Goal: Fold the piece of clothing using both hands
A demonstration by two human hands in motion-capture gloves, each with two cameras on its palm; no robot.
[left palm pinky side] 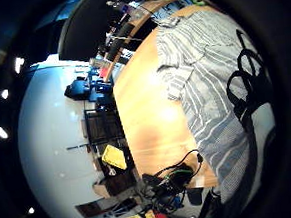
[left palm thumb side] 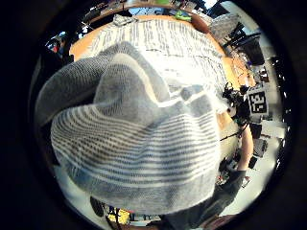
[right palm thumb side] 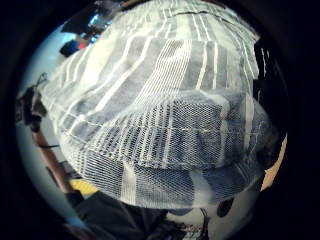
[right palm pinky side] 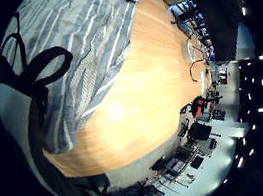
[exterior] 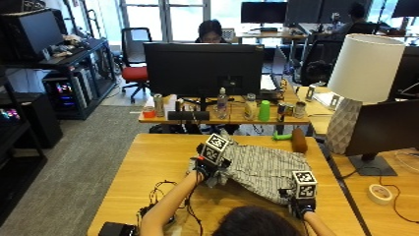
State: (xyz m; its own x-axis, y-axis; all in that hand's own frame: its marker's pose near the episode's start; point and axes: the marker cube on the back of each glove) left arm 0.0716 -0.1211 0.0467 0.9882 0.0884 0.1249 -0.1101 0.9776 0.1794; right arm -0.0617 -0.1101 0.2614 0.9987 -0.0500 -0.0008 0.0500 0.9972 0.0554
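The striped shirt was gripped at two edges by the left hand and right hand above the bench, and the folding seemed only begun.

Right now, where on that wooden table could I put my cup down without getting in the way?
The wooden table is bare left of the striped shirt, up to its far left corner. Crowded: the near edge with cables, and around the left hand and right hand gripping the shirt.
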